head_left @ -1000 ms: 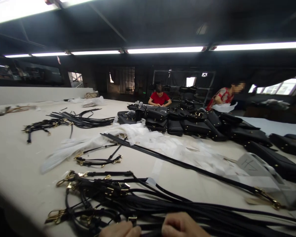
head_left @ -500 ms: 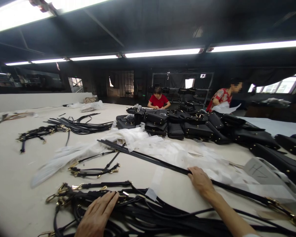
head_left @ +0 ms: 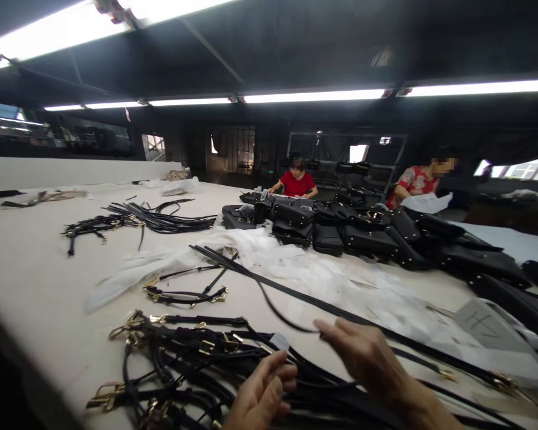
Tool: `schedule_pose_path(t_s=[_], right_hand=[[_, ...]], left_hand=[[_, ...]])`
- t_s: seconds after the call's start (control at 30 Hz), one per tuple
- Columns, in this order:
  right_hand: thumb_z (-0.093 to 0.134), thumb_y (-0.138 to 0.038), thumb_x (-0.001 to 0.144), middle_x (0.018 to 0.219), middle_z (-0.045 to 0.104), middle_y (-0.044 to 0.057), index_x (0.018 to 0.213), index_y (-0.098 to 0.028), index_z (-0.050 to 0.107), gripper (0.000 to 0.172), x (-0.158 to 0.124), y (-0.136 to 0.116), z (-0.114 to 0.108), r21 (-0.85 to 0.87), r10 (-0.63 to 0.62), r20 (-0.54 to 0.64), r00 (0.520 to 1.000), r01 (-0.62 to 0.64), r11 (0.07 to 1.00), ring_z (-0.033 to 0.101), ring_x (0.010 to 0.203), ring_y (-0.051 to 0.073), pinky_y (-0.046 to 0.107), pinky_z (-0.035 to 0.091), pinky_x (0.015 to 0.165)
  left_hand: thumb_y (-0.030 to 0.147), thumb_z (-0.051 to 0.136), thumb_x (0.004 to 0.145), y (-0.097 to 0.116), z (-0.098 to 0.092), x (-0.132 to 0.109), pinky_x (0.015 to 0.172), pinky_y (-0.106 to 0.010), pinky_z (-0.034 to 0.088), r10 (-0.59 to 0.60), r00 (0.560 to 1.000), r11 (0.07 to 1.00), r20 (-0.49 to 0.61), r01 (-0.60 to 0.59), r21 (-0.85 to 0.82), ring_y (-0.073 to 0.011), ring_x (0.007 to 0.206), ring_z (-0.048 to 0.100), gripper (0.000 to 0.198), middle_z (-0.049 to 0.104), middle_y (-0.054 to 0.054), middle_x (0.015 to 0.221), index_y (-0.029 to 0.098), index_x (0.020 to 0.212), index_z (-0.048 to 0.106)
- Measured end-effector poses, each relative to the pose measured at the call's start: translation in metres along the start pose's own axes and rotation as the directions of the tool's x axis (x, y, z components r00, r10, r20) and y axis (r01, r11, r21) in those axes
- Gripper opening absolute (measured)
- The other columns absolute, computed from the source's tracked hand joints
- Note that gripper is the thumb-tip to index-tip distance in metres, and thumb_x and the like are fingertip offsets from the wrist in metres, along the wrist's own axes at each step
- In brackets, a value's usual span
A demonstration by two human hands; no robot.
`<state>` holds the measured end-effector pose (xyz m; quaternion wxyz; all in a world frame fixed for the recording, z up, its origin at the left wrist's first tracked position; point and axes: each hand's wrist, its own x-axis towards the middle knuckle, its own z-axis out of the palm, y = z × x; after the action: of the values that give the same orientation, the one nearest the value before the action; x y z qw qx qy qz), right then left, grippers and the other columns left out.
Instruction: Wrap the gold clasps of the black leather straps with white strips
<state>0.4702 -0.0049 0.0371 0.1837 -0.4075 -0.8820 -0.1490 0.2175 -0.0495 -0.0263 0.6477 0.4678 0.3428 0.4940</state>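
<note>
My right hand [head_left: 367,355] is closed on a thin black strap [head_left: 275,307], palm down. The strap bows out from its fingertips toward the left and comes out again on the right, ending in a gold clasp [head_left: 448,375]. Behind it, more long black straps [head_left: 305,295] lie side by side across the table. Half curled, my left hand [head_left: 262,391] is over a heap of black straps [head_left: 192,343] with gold buckles and hooks. No object shows between its fingers. Part of the heap is hidden by both hands.
Crumpled white wrapping [head_left: 269,263] lies mid-table before a pile of black handbags [head_left: 291,218]. Another strap bundle [head_left: 161,218] is at the back left. A marked grey card [head_left: 486,322] stands at right. Two people in red [head_left: 298,182] work across the table.
My right hand has pulled one strap away from the long bundle toward me. My left hand has shifted right and turned from lying flat to half curled. The view has swung left.
</note>
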Motion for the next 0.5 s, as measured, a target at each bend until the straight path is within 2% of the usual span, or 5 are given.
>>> schedule_pose_path(t_s=[0.07,0.17,0.23,0.33,0.5], right_hand=[[0.038,-0.021,0.102,0.067,0.066,0.003,0.118,-0.017,0.065,0.032,0.001,-0.043,-0.017,0.071,-0.234,0.022,0.972,0.232,0.970,0.060,0.054,0.016,0.025,0.037,0.050],[0.041,-0.024,0.102,0.064,0.068,0.003,0.096,-0.016,0.069,0.030,-0.012,-0.064,-0.029,0.203,-0.164,0.027,0.986,0.155,0.967,0.061,0.051,0.016,0.025,0.037,0.048],[0.046,-0.029,0.100,0.077,0.074,0.004,0.097,-0.019,0.070,0.026,-0.032,-0.048,-0.036,0.320,0.045,0.118,0.992,-0.081,0.944,0.068,0.065,0.017,0.023,0.046,0.060],[0.053,-0.037,0.097,0.095,0.077,0.005,0.103,-0.024,0.074,0.025,-0.073,-0.006,-0.050,0.393,0.291,0.227,0.929,-0.361,0.845,0.072,0.086,0.021,0.026,0.053,0.078],[0.064,-0.054,0.085,0.095,0.078,0.008,0.094,-0.036,0.079,0.025,-0.152,0.043,-0.039,0.325,0.489,0.183,0.853,-0.522,0.788,0.073,0.089,0.029,0.037,0.058,0.083]], left_hand=[[0.064,0.070,0.077,0.004,0.026,0.006,0.079,-0.035,0.058,-0.119,0.993,0.937,0.007,0.114,-0.331,-0.0279,0.103,0.070,0.056,0.075,-0.014,0.110,0.020,0.112,0.072],[0.052,0.078,0.077,0.025,0.032,0.008,0.077,-0.028,0.057,-0.091,0.993,0.863,-0.074,0.041,-0.504,-0.0200,0.085,0.072,0.035,0.078,-0.008,0.085,0.017,0.079,0.074],[0.046,0.083,0.072,0.044,0.017,0.005,0.076,-0.027,0.058,-0.071,0.981,0.874,-0.180,-0.025,-0.486,-0.0187,0.078,0.071,0.033,0.077,-0.006,0.075,0.016,0.072,0.072],[0.044,0.091,0.059,0.068,-0.018,-0.007,0.074,-0.027,0.060,-0.041,0.936,0.911,-0.349,-0.108,-0.398,-0.0213,0.077,0.073,0.039,0.077,-0.007,0.074,0.014,0.074,0.073],[0.036,0.088,0.068,0.090,-0.055,-0.035,0.059,-0.023,0.060,0.050,0.897,0.935,-0.440,-0.197,-0.295,-0.0202,0.071,0.072,0.030,0.076,-0.006,0.073,0.014,0.074,0.068]])
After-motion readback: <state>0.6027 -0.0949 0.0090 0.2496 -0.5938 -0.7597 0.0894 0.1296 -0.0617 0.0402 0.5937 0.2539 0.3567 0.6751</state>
